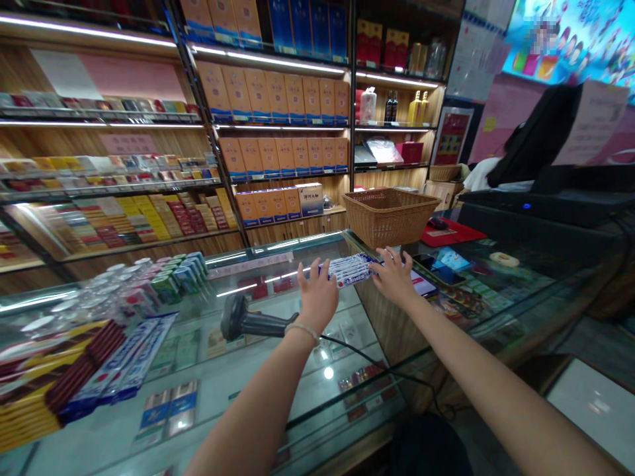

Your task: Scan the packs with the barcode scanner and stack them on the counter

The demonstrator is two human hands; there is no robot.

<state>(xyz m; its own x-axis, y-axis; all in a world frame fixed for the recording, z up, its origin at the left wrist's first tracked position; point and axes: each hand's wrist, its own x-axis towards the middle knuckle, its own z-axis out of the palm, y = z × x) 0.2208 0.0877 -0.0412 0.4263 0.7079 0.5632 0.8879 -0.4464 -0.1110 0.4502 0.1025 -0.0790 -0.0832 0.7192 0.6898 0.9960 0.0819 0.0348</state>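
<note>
A small row of blue-and-white wrapped snack packs (351, 270) lies on the glass counter between my two hands. My left hand (319, 295) has its fingers bent over the left end of the row. At the right end, my right hand (393, 276) presses with thumb and fingers. Just below my left hand a black barcode scanner (253, 320) lies on the glass, its cable running off to the right. More blue-and-white packs (124, 360) sit at the left, beside a stack of yellow and brown packs (54, 377).
A wicker basket (391, 215) stands behind my hands. Beside it are a red mat (454, 233) with a mouse and a dark monitor (540, 132). Rows of small containers (114, 291) line the counter's left. Shelves of boxes rise behind, and a person (483, 175) is partly visible at right.
</note>
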